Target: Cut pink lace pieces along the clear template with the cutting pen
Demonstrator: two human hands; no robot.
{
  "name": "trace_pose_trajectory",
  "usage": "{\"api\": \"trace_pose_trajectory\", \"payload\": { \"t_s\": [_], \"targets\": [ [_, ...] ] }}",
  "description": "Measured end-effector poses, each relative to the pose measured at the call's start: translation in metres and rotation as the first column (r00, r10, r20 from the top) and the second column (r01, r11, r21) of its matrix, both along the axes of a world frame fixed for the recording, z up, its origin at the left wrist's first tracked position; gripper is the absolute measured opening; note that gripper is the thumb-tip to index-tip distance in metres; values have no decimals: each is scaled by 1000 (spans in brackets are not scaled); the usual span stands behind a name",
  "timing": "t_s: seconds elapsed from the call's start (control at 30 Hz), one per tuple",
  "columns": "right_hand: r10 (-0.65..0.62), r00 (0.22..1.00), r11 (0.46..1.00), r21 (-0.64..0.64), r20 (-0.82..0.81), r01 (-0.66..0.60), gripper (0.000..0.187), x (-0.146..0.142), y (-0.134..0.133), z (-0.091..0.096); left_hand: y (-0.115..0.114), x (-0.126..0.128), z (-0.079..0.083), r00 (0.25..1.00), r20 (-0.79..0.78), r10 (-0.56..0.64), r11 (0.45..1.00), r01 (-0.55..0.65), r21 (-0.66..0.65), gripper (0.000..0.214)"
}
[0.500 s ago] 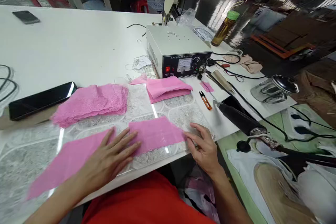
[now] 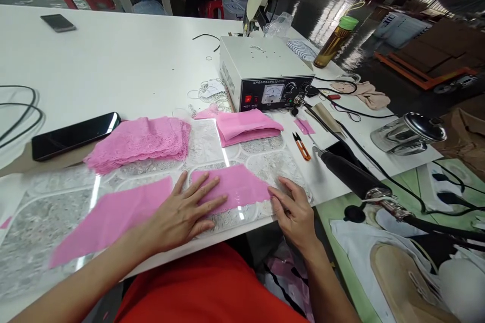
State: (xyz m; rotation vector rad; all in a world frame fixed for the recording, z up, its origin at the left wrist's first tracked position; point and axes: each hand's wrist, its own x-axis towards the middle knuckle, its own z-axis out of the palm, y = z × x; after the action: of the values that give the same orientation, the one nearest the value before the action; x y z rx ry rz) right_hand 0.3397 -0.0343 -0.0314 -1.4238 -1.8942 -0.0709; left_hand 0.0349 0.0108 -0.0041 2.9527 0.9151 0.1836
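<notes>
My left hand [image 2: 189, 212] lies flat with spread fingers on the left part of a pink fabric piece [image 2: 242, 186]. Thumb and forefinger of my right hand [image 2: 293, 212] close on this piece's pointed right end. A second pink fabric piece [image 2: 117, 212] lies flat to the left, partly under my left wrist. Both rest on a grey stone-patterned mat [image 2: 273, 166] with a clear glossy surface. Behind them are a stack of pink lace-edged fabric [image 2: 144, 141] and a folded pink cloth [image 2: 246, 126].
A control box [image 2: 269, 65] with a dial stands behind the cloth. Right of the mat lie orange thread snips [image 2: 301, 146] and a black corded hand tool [image 2: 352, 174]. A glass mug [image 2: 405, 133], a bottle [image 2: 335, 43] and a black phone [image 2: 76, 136] also sit on the table.
My left hand has slid right, farther onto the right fabric piece. My right hand stays at its pointed end. The whole view has shifted slightly.
</notes>
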Motion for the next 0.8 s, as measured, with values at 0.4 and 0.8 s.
{"api": "trace_pose_trajectory", "payload": {
  "t_s": [0.4,0.8],
  "targets": [
    [-111,966,955,246,-232,169,25,0,-6,-25,30,46,21,965,77,-252,965,256,-47,43],
    [39,993,977,215,-112,-14,39,7,-10,-29,74,82,1,900,25,-434,894,434,-109,42]
  ]
}}
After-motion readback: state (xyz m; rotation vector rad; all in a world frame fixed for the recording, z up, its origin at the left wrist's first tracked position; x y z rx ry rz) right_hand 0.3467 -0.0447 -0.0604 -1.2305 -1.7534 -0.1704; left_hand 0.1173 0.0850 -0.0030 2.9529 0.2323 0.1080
